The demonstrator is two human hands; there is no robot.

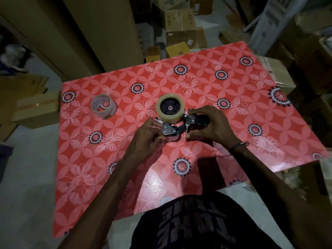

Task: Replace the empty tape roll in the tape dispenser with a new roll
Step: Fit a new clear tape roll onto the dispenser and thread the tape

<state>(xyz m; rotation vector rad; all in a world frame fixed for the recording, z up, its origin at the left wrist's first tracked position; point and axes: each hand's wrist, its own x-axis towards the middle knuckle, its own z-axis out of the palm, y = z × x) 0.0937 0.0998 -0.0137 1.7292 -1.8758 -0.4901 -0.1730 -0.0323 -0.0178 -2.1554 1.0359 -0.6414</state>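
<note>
The tape dispenser (181, 123) lies on its side near the middle of the red flowered table (233, 83), with the new roll (170, 108) of clear tape seated on its black hub, facing up at me. My right hand (212, 126) curls over the dispenser's dark handle, thumb toward me and fingers wrapped across the far side, so I hold the body steady against the tabletop. My left hand (149, 139) is at the front end by the metal roller and guard plate, its fingers bent and closed around that end; whether they pinch a loose tape end there I cannot tell, as the fingers hide it. A thin dark band circles my right wrist. Well to the left of the dispenser, apart from both hands, the empty roll (103, 106) stands on the table, a bare cardboard core with the pattern showing through its hole. Beyond the table's far edge, cardboard boxes (179, 27) lie stacked on the floor.
</note>
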